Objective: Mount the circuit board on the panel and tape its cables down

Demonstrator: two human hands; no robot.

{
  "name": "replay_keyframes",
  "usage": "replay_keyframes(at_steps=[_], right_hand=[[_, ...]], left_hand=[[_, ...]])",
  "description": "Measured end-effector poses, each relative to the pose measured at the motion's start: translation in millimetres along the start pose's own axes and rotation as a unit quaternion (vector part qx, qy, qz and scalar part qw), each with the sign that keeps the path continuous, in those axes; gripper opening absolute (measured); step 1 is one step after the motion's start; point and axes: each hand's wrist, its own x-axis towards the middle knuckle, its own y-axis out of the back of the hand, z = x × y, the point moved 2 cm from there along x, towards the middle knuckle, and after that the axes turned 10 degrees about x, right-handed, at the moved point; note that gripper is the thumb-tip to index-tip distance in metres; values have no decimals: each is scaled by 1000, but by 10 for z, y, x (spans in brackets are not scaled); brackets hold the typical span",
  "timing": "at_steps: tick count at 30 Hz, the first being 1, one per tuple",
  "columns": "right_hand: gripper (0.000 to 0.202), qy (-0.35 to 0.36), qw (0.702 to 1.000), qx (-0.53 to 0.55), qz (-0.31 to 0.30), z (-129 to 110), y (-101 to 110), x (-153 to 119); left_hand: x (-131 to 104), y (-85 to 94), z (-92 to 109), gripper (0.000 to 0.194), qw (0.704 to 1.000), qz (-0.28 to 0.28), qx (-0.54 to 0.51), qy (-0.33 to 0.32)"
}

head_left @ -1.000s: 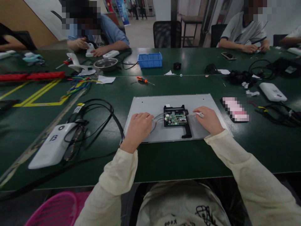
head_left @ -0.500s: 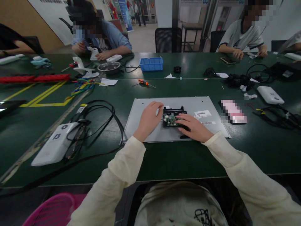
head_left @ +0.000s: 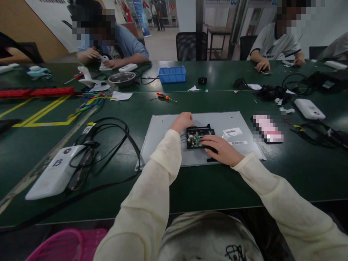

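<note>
A flat grey metal panel with labels lies on the green table. On its middle sits a black plastic frame holding a green circuit board. My left hand is at the frame's upper left corner, its fingers curled down and closed; whatever they hold is hidden. Thin wires run beside the frame below it. My right hand rests with stretched, slightly parted fingers over the right side of the board and frame. Under that hand a short black strip shows at the panel's near edge.
Left of the panel lie a white power bank and looped black cables. Beyond it are an orange screwdriver and a blue basket. To the right lies a pink phone. Two people work across the table.
My left hand has moved forward and right to the frame's upper corner, and its fingers have curled in. My right hand stays on the board. The view has shifted slightly.
</note>
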Motion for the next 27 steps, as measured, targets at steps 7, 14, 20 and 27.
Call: replay_keyframes(at_steps=[7,14,20,27], right_hand=[[35,-17,1000,8,-5,-10,-7,-4],[36,-32,999,17,-4,-2,-15,-17],[36,-38,999,15,-8,-2,-19,-24],[35,-24,1000,20,1,12,-34,-27]], left_hand=[[-34,19,-6,15,1000,-26,-1,-4],[1,8,-52,21,1000,-16,-16,-3],[-9,17,-55,17,999,-12,-40,-7],[-1,38,-48,24,995,67,-68,11]])
